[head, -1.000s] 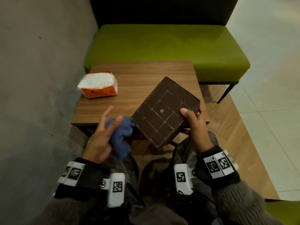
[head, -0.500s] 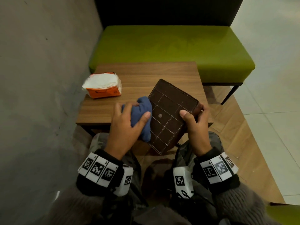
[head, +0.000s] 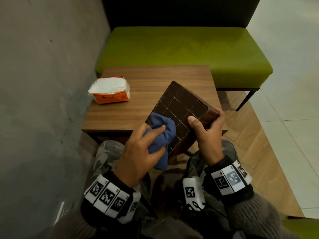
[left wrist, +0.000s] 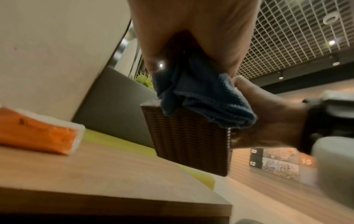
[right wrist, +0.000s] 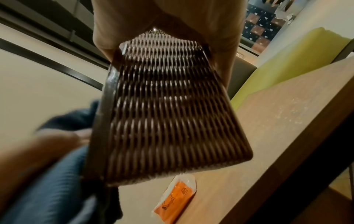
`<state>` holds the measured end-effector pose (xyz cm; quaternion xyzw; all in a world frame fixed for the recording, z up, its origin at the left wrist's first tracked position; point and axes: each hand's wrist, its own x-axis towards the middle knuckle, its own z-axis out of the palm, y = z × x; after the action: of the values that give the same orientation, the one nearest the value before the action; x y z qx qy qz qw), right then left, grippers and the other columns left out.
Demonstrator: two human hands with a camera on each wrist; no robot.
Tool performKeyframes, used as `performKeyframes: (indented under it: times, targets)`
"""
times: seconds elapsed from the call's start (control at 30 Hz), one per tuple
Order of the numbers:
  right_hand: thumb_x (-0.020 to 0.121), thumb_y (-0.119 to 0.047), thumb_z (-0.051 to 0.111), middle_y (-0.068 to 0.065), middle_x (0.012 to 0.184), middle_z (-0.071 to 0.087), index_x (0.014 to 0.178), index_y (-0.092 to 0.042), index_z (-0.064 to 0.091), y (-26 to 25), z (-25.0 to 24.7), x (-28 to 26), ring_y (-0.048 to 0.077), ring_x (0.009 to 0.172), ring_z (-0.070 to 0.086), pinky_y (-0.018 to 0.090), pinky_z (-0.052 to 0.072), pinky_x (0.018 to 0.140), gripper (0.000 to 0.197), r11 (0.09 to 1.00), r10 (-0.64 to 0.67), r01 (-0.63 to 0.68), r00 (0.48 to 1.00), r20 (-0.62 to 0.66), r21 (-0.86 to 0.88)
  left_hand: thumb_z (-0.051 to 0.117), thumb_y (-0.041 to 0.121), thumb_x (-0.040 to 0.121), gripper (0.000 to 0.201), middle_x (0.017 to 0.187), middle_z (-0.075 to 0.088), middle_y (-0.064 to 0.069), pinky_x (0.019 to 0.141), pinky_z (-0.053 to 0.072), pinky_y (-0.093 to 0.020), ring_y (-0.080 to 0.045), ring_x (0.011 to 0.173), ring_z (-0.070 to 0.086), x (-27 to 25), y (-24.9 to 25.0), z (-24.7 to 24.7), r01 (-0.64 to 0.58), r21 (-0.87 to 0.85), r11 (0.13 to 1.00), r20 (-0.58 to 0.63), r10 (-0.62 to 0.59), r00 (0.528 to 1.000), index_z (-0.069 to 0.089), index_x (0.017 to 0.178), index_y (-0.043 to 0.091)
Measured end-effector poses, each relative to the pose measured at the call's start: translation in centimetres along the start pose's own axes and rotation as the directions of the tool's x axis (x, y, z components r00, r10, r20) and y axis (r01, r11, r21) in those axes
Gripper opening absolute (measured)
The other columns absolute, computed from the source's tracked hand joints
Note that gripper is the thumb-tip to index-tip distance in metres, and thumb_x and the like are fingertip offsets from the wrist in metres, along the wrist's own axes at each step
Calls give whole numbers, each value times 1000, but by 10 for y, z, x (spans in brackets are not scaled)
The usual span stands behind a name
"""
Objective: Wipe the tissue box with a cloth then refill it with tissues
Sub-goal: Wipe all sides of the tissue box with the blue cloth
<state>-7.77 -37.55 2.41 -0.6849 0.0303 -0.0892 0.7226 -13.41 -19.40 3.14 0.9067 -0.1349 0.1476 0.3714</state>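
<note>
The dark brown woven tissue box [head: 181,107] is held tilted above the near edge of the wooden table [head: 138,104], its flat gridded face turned up. My right hand [head: 205,128] grips its right side, thumb on the face and fingers round the woven wall [right wrist: 168,115]. My left hand [head: 145,144] holds a bunched blue cloth [head: 162,133] against the box's near left part; the cloth [left wrist: 201,97] drapes over the box's edge [left wrist: 184,136]. An orange and white tissue pack [head: 110,90] lies at the table's left.
A green bench seat [head: 183,52] with a dark backrest stands behind the table. A grey wall [head: 43,83] runs close on the left. Wooden and tiled floor lies to the right. My knees are under the table's near edge.
My left hand brought the blue cloth from beside the box onto its face and has slid it toward the near left corner. The right hand kept its grip while the box tilted slightly.
</note>
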Motion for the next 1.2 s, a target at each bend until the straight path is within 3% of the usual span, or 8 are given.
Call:
performKeyframes:
  times: [0.1, 0.27, 0.43, 0.6, 0.73, 0.87, 0.97, 1.2]
  targets:
    - [56, -49, 69, -9, 110, 52, 133, -14, 26, 0, 3, 0, -15, 89, 59, 8, 49, 75, 95, 1000, -4, 4, 1000, 1, -6, 56, 34, 78, 45, 89, 45, 3, 68, 43, -24, -14, 79, 51, 7, -5, -2, 77, -14, 997, -59, -78, 995, 62, 116, 11]
    - [57, -48, 68, -11, 107, 54, 133, -11, 28, -4, 0, 3, -14, 88, 60, 10, 49, 75, 94, 1000, -26, 26, 1000, 7, -13, 59, 30, 76, 45, 95, 47, 2, 72, 45, -22, -10, 86, 49, -8, 10, 1, -47, -10, 999, 64, 48, 997, 59, 118, 13]
    - [59, -46, 67, -12, 106, 52, 134, -8, 25, -7, 1, -1, -16, 87, 59, 6, 47, 74, 95, 999, -41, 41, 998, 37, 6, 58, 32, 77, 46, 93, 46, 2, 70, 41, -18, -12, 81, 50, 14, -8, -10, 80, -42, 996, -116, -84, 990, 60, 119, 13]
    - [58, -44, 69, -12, 101, 54, 133, -8, 29, -5, 1, 1, -15, 83, 59, 8, 47, 72, 92, 1000, -23, 23, 1000, 20, 8, 60, 31, 78, 50, 99, 49, 1, 77, 43, -18, -8, 89, 48, -5, 15, 2, -82, 15, 996, 51, 81, 995, 54, 125, 15]
    - [58, -45, 71, -8, 106, 55, 134, -10, 26, -1, 3, -3, -13, 85, 61, 9, 49, 74, 95, 1000, 2, -3, 1000, 21, 11, 59, 32, 78, 46, 91, 49, 4, 70, 48, -24, -10, 81, 51, 10, -4, -7, 66, -30, 997, -74, -68, 995, 61, 119, 12]
    - [55, -48, 71, -5, 106, 56, 130, -9, 31, 0, 8, 5, -11, 83, 62, 10, 48, 72, 93, 999, 19, -18, 999, -34, 30, 62, 29, 78, 48, 99, 47, 5, 77, 43, -17, -9, 89, 50, -4, 19, 2, -55, -27, 998, 36, 56, 998, 56, 123, 13]
    - [54, -48, 71, -5, 104, 57, 130, -9, 32, 2, 6, 7, -11, 81, 62, 12, 50, 71, 94, 998, 40, -38, 998, -47, 48, 66, 24, 76, 51, 95, 52, 0, 77, 45, -24, -14, 86, 52, -10, 26, 8, -161, -9, 987, 77, 161, 984, 57, 124, 10]
    - [55, -49, 71, -4, 107, 57, 131, -13, 29, -1, 0, 8, -7, 84, 63, 17, 52, 76, 93, 999, 31, -30, 999, -25, 42, 63, 24, 76, 41, 98, 51, 2, 77, 47, -28, -14, 90, 52, 0, 15, 0, -131, 0, 991, -4, 131, 991, 63, 115, 13]
